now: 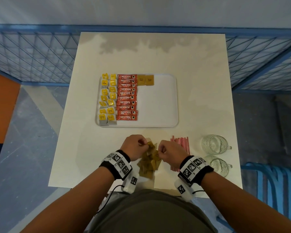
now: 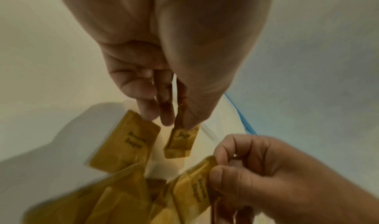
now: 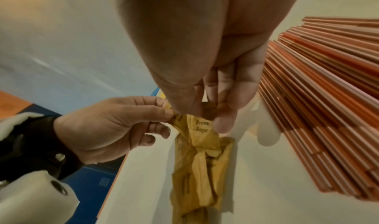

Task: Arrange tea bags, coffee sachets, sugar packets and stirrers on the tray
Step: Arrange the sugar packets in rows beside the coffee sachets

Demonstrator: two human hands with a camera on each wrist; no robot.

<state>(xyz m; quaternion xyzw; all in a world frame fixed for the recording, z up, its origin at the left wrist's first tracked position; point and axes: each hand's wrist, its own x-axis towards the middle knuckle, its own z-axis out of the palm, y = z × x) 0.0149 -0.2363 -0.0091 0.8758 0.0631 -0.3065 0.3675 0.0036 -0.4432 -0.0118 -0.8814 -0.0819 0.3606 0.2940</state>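
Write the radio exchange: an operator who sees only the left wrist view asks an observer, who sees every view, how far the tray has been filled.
Operator: My left hand and right hand each pinch a sugar packet. What is on the tray?
Observer: The tray holds two columns of tea bags, one column of coffee sachets and two sugar packets.
Operator: Where are the stirrers?
Observer: The stirrers lie on the table, right of the loose sugar pile; none are on the tray.
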